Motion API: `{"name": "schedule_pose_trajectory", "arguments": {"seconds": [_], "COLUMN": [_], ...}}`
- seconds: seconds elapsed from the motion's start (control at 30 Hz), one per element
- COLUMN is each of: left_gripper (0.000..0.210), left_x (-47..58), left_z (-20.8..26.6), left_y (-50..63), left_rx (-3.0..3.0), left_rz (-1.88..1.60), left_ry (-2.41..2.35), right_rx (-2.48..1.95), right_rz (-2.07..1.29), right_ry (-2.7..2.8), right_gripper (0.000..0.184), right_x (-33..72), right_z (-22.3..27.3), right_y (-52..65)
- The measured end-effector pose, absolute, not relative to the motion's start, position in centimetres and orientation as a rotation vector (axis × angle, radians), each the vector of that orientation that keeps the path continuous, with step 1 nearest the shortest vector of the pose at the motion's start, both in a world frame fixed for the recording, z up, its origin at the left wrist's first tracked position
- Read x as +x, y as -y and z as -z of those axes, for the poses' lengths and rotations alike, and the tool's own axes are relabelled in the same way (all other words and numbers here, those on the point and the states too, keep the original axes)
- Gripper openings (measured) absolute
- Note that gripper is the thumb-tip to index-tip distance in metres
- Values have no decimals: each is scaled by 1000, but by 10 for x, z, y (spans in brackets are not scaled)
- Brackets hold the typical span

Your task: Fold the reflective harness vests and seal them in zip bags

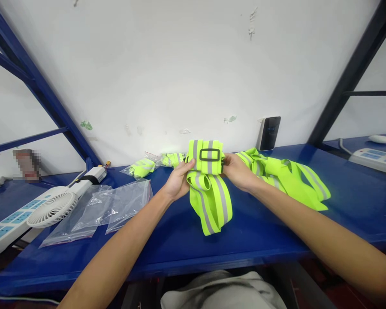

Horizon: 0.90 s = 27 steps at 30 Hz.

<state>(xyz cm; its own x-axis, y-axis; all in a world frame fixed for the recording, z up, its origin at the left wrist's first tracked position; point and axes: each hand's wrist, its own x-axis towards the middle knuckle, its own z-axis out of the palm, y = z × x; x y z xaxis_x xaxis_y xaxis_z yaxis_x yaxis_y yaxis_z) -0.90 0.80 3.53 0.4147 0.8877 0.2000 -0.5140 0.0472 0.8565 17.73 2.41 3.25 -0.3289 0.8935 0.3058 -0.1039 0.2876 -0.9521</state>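
Observation:
Between my two hands I hold a neon yellow-green reflective strap (pixel 212 201) with grey stripes and a black rectangular buckle facing me. Its upper part is folded into a flat bundle, while loose loops hang below. My left hand (pixel 179 180) is closed on the bundle's left edge, thumb on the front. At the right edge my right hand (pixel 238 171) grips it, with the fingertips partly hidden behind the fabric. More loose reflective straps (pixel 286 176) lie in a heap just beyond my right hand and forearm.
Clear plastic bags (pixel 116 206) lie at left on the blue table (pixel 260 240), near a white handheld fan (pixel 53 210) and a power strip (pixel 6 231). Bagged strap bundles (pixel 143 167) sit by the wall. A phone (pixel 270 133) leans upright there. Blue frame posts (pixel 51 94) rise at left.

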Motion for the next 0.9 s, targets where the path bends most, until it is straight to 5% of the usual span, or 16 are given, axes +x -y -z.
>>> {"name": "schedule_pose_trajectory", "arguments": {"seconds": [0.27,0.47,0.67,0.9], "left_gripper": [39,36,44,50], "left_x": [-5,-11,-10,-11], "left_z": [-30,-35,-35,-35], "left_y": [-11,-14,-15,-16], "left_rx": [1164,1191,1345,1391], "left_rz": [-1222,-1258,-1206,-1156], "left_ry": [-526,-514,-506,-505], "right_rx": [-681,-544,-513,-437], "right_rz": [-853,-1261,-1441,-1578], "right_ry": [1740,1799,1658,1362], "right_gripper": [33,73,45,61], "right_x": [176,185,177,171], "right_z": [-41,-47,-32,-42], "right_y": [-14,-11,-18,-5]}}
